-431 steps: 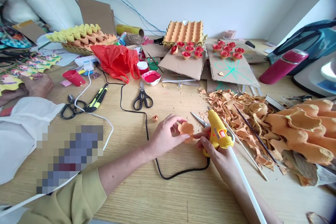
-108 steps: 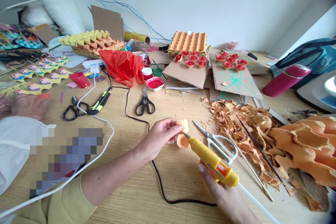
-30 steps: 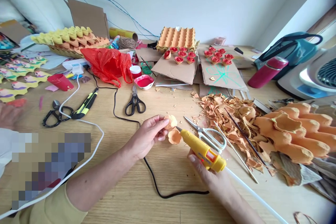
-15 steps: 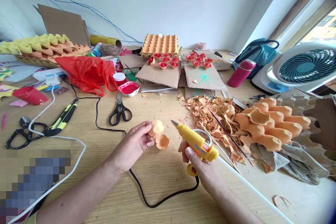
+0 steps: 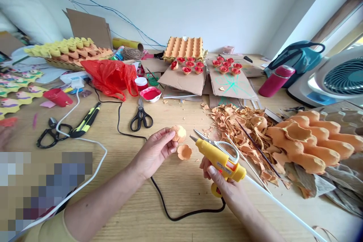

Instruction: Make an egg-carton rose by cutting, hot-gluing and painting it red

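Note:
Between the thumb and fingers of my left hand (image 5: pixel 159 150) is an orange egg-carton flower piece (image 5: pixel 178 134), its pale inner side partly showing. Just below it, a second flower-shaped carton cup (image 5: pixel 185 152) rests on the table. My right hand (image 5: pixel 219 174) is wrapped round the handle of a yellow hot glue gun (image 5: pixel 218 157), with a long white glue stick (image 5: pixel 279 204) out of its back end. The nozzle points left toward the held flower, apart from it. White-handled scissors (image 5: pixel 227 146) lie behind the gun, partly hidden by it.
Torn carton scraps (image 5: pixel 235 124) and an orange egg carton (image 5: pixel 309 140) are at right. Black scissors (image 5: pixel 141 117), a utility knife (image 5: pixel 86 121) and a red paint dish (image 5: pixel 150 94) sit left. Red flowers (image 5: pixel 187 70) stand on cardboard behind. Another person's blurred hand (image 5: pixel 4 134) shows at far left.
The view has turned left, so things appear farther right. The held flower piece has tilted slightly in my left hand. Another person's hand has come into view at far left.

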`<act>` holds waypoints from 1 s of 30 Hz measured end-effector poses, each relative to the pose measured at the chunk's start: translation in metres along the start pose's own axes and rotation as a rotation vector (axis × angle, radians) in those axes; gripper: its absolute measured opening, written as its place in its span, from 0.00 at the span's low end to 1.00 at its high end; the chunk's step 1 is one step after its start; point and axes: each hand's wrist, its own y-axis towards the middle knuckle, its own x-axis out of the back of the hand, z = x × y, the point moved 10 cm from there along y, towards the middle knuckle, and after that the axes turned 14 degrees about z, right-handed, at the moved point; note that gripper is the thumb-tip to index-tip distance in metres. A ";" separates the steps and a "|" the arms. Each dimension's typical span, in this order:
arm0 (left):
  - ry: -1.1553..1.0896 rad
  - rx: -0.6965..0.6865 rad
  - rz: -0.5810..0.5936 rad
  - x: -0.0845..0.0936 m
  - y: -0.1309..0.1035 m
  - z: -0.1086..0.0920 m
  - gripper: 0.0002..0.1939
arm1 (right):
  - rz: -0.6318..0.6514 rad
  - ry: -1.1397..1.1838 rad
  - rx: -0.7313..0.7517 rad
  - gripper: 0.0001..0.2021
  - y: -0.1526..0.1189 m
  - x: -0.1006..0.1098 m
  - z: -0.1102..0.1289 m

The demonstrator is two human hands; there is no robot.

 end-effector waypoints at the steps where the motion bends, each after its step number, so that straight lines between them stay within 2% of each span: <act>1: -0.001 -0.008 -0.009 0.001 0.000 0.000 0.18 | -0.005 -0.014 -0.005 0.18 -0.001 0.000 -0.001; 5: 0.029 -0.016 0.010 -0.001 0.000 0.001 0.19 | -0.002 -0.101 -0.022 0.18 -0.006 -0.003 -0.005; 11: 0.097 0.017 0.002 -0.001 -0.003 0.005 0.18 | -0.063 -0.222 0.043 0.16 -0.008 -0.001 0.003; 16: 0.112 0.019 0.018 -0.005 -0.004 0.007 0.18 | -0.070 -0.237 0.039 0.17 -0.010 0.000 0.003; 22: 0.125 0.015 0.039 -0.007 -0.005 0.007 0.17 | -0.102 -0.268 -0.045 0.17 -0.015 0.004 -0.009; 30: 0.127 0.004 0.051 -0.007 -0.005 0.006 0.16 | -0.131 -0.284 -0.046 0.18 -0.019 0.007 -0.013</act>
